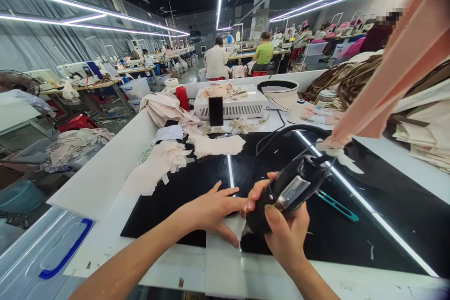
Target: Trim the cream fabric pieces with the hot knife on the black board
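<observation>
My right hand (286, 232) is wrapped round a black handheld tool (291, 192) with a metal plate on its side. A cable and a pink cloth (379, 84) tied with white fabric run up from its back end. My left hand (218, 208) lies with fingers spread on a pale fabric strip (224, 262), which hangs toward the table's front edge. The fingertips of both hands nearly meet beside the tool's front end. A black glossy board (168, 211) lies under the hands. Beyond my left hand are stacked cream fabric pieces (165, 161) and another cream piece (218, 145).
Green snips (339, 205) lie right of the tool. Behind stand a white metal box (232, 103) with a black phone (215, 111), a red thread cone (182, 98) and a round cream container (279, 93). Fabric piles flank the table; people sit at workstations farther back.
</observation>
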The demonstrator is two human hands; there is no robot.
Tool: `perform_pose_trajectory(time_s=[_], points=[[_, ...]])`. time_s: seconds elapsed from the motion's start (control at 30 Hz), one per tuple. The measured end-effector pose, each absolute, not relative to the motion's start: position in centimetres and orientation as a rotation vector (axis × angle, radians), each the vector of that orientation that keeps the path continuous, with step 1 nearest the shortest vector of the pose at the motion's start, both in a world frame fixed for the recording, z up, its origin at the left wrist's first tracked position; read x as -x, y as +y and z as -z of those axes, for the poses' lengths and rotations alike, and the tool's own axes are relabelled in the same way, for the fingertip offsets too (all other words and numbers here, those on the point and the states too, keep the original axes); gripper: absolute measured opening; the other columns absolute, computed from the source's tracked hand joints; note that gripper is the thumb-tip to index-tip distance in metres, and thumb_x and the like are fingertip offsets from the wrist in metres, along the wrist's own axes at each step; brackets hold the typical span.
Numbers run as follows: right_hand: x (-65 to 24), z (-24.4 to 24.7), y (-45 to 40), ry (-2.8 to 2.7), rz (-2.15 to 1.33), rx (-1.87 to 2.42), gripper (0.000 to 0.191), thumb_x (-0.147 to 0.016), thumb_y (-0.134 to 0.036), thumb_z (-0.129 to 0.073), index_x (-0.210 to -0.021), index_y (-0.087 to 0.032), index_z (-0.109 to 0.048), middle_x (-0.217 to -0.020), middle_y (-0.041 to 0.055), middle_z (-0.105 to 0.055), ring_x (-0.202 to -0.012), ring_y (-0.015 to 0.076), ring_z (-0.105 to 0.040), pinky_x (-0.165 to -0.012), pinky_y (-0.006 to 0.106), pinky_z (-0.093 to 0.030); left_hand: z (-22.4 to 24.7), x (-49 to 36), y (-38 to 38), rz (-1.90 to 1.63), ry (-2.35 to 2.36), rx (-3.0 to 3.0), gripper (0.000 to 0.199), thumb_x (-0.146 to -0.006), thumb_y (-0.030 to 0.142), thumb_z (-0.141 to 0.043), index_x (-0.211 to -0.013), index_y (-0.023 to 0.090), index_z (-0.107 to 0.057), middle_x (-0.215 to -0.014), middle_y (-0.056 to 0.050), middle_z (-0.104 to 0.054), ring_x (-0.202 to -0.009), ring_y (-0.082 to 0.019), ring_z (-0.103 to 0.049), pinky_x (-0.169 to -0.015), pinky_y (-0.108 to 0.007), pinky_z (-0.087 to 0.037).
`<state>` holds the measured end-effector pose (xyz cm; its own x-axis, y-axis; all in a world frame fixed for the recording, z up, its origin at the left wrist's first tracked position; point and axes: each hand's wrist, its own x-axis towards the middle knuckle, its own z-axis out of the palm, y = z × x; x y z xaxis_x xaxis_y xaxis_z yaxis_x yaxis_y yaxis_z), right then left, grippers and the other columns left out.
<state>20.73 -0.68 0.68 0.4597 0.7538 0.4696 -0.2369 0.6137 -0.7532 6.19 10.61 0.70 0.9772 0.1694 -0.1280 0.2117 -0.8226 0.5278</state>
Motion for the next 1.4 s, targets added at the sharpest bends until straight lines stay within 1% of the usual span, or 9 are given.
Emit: perform_pose_trajectory(time_s=[0.33, 0.47, 0.57, 0.67, 0.77, 0.87, 1.0, 1.23, 1.4], points=[[-20.8, 0.1, -0.7, -0.863, -0.628, 0.816, 0.043, -0.088, -0.04, -0.078, -0.124, -0.028, -0.057, -0.088, 0.0002, -0.069, -0.069, 0.0172, -0.068, -0.064, 0.033, -0.059, -0.5, -6.0, 10.3, 0.077, 0.244, -2.685, 0.089, -0.081, 0.049, -0.087, -0.155, 0.029, -0.042, -0.168, -0.014, -0.034, -0.156, -0.044, -0.027, -0.116, -0.083, -0.019], [-20.6, -0.6, -1.0, -0.908, -0.639, 0.777, 0.04, -0.089, -0.037, -0.078, -0.122, -0.028, -0.057, -0.088, 0.0001, -0.07, -0.065, 0.0149, -0.066, -0.06, 0.03, -0.058, 0.2, -4.8, 6.5, -0.269, 0.517, -2.888, 0.063, -0.088, 0.035, -0.084, -0.141, 0.022, -0.052, -0.147, -0.013, -0.058, -0.136, -0.034, -0.055, -0.117, -0.062, -0.042], [-20.5, -1.4, -1.1, -0.921, -0.635, 0.76, 0.037, -0.089, -0.034, -0.079, -0.12, -0.03, -0.059, -0.087, -0.0011, -0.07, -0.065, 0.014, -0.065, -0.058, 0.027, -0.057, 1.9, -3.8, 2.5, -0.588, 0.816, -3.045, 0.008, -0.101, 0.019, -0.06, -0.108, 0.016, -0.062, -0.096, -0.006, -0.068, -0.08, -0.024, -0.067, -0.07, -0.039, -0.059], [-20.8, -2.3, -1.2, -0.95, -0.63, 0.816, 0.036, -0.087, -0.03, -0.081, -0.116, -0.03, -0.06, -0.088, -0.0012, -0.07, -0.068, 0.0146, -0.067, -0.06, 0.028, -0.059, 3.8, -3.2, 0.0, -0.681, 0.827, -3.096, 0.018, -0.103, 0.011, -0.045, -0.105, 0.015, -0.062, -0.08, -0.003, -0.062, -0.066, -0.022, -0.061, -0.055, -0.035, -0.051], [-21.4, -3.2, -1.2, -1.0, -0.629, 0.875, 0.032, -0.086, -0.028, -0.081, -0.112, -0.029, -0.062, -0.092, -0.0001, -0.07, -0.067, 0.0141, -0.067, -0.058, 0.027, -0.058, 4.3, -2.7, 0.0, -0.713, 0.816, -3.04, 0.023, -0.105, 0.009, -0.042, -0.117, 0.014, -0.061, -0.09, -0.005, -0.066, -0.076, -0.022, -0.064, -0.064, -0.035, -0.055], [-22.1, -3.9, -1.3, -1.042, -0.619, 0.919, 0.036, -0.086, -0.028, -0.081, -0.117, -0.029, -0.062, -0.095, 0.0016, -0.07, -0.068, 0.0155, -0.068, -0.06, 0.029, -0.06, 3.5, -1.8, 2.0, -0.645, 0.68, -2.981, 0.022, -0.106, 0.009, -0.046, -0.12, 0.018, -0.061, -0.103, -0.004, -0.069, -0.095, -0.02, -0.067, -0.091, -0.035, -0.057], [-22.7, -3.9, -1.4, -1.138, -0.574, 0.933, 0.029, -0.088, -0.026, -0.079, -0.111, -0.026, -0.063, -0.095, 0.0031, -0.071, -0.071, 0.0179, -0.072, -0.065, 0.032, -0.062, 2.2, -0.4, 5.1, -0.441, 0.444, -2.965, 0.019, -0.107, 0.016, -0.056, -0.122, 0.026, -0.063, -0.117, 0.001, -0.071, -0.125, -0.018, -0.062, -0.124, -0.046, -0.034], [-22.6, -2.9, -1.3, -1.126, -0.604, 0.816, 0.026, -0.091, -0.03, -0.076, -0.112, -0.025, -0.062, -0.086, 0.0032, -0.071, -0.07, 0.0193, -0.07, -0.064, 0.034, -0.062, 2.4, -1.4, 6.9, -0.534, 0.408, -2.868, 0.019, -0.106, 0.012, -0.054, -0.119, 0.019, -0.065, -0.119, -0.004, -0.074, -0.116, -0.017, -0.068, -0.121, -0.042, -0.041], [-21.9, -2.4, -2.2, -1.035, -0.68, 0.757, 0.029, -0.092, -0.034, -0.076, -0.116, -0.027, -0.061, -0.083, 0.0015, -0.067, -0.067, 0.0176, -0.066, -0.062, 0.033, -0.059, 1.6, -3.9, 7.3, -0.526, 0.402, -2.825, 0.028, -0.101, 0.005, -0.052, -0.122, 0.016, -0.065, -0.121, -0.008, -0.072, -0.115, -0.02, -0.068, -0.103, -0.033, -0.056]])
